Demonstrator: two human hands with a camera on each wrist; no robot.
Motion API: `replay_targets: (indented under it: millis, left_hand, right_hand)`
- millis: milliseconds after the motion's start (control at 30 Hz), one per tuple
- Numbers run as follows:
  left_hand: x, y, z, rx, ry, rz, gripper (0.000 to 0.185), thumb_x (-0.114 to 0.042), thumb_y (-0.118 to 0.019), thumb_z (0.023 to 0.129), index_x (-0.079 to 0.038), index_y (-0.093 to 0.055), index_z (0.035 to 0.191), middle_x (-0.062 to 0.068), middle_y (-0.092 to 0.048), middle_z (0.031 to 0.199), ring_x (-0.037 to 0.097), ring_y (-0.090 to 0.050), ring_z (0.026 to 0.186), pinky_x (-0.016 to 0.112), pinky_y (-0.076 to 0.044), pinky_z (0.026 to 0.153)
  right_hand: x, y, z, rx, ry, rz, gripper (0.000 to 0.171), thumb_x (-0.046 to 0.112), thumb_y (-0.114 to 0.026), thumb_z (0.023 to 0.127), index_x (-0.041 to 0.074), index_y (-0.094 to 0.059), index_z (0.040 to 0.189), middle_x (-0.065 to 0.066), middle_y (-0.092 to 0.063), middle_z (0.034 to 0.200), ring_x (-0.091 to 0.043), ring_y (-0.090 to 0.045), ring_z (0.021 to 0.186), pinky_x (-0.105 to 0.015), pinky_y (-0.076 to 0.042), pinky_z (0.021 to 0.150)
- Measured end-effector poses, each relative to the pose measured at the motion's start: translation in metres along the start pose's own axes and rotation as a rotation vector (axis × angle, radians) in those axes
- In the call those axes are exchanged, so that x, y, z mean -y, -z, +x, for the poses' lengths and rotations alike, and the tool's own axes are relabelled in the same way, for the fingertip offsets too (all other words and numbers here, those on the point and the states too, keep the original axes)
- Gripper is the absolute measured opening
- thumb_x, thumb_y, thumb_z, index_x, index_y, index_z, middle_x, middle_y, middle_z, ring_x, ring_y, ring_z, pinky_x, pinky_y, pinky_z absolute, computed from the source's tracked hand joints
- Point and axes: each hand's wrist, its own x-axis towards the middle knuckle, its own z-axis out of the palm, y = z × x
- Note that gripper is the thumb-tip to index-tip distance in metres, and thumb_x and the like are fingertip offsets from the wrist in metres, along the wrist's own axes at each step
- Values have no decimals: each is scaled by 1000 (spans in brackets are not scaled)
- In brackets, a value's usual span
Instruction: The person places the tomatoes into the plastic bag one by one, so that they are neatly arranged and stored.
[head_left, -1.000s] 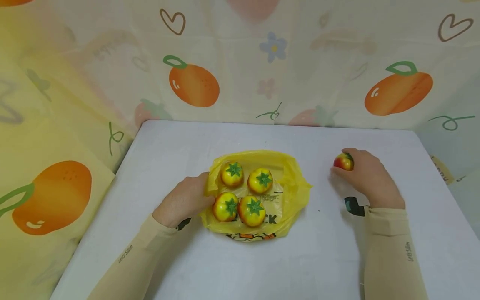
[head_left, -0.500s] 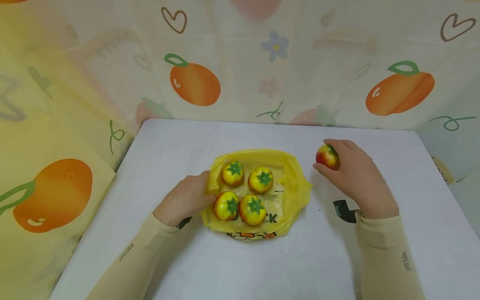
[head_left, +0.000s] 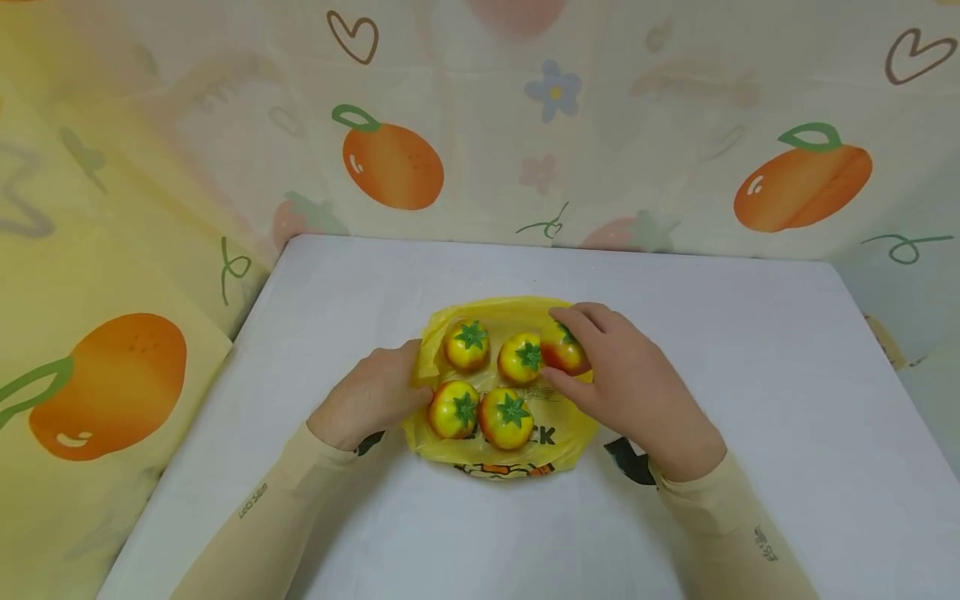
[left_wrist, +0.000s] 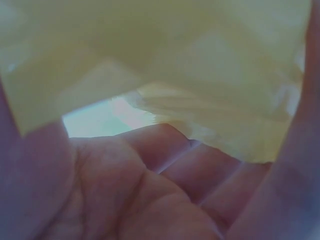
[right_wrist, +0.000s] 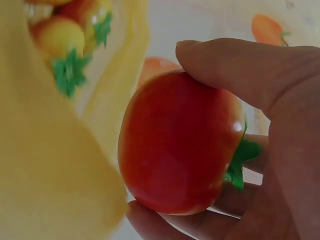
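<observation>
A yellow plastic bag (head_left: 570,433) lies flat on the white table (head_left: 750,375) with several yellow-red toy tomatoes on it, such as the one at the back left (head_left: 467,345). My right hand (head_left: 626,383) grips another red-yellow tomato (head_left: 561,352) (right_wrist: 180,142) over the bag's right side, beside a tomato (head_left: 521,358). My left hand (head_left: 369,400) holds the bag's left edge; in the left wrist view its fingers (left_wrist: 165,165) curl under the yellow plastic (left_wrist: 200,65).
A fruit-patterned curtain (head_left: 525,125) closes off the back and left of the table. Bare white table surface lies to the right and in front of the bag.
My right hand has carried the tomato from the table's right side leftward onto the bag. The left hand has stayed on the bag's edge.
</observation>
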Motion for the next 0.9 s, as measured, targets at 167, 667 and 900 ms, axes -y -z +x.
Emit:
replay_targets:
  millis: [167, 667, 900]
  left_hand:
    - [0, 1, 0, 2, 1, 1, 44, -17, -65, 94, -3, -57, 135, 8, -69, 97, 22, -59, 75, 33, -46, 66]
    - [-1, 2, 0, -6, 8, 14, 44, -17, -65, 94, -3, -56, 135, 9, -69, 95, 22, -58, 73, 33, -46, 65]
    - [0, 1, -1, -12, 0, 20, 43, -17, -66, 94, -4, -57, 134, 8, -68, 94, 22, -58, 73, 33, -46, 65]
  right_hand:
    - [11, -9, 1, 54, 21, -13, 74, 48, -83, 93, 15, -55, 152, -8, -59, 143, -28, -62, 125, -50, -59, 104]
    - [19, -27, 2, 145, 48, -28, 64, 41, -84, 93, 13, -59, 146, -10, -62, 136, -24, -63, 111, -45, -60, 96]
    - [19, -33, 3, 218, 45, -37, 67, 37, -83, 94, 9, -57, 148, -13, -61, 138, -26, -63, 111, -44, -59, 100]
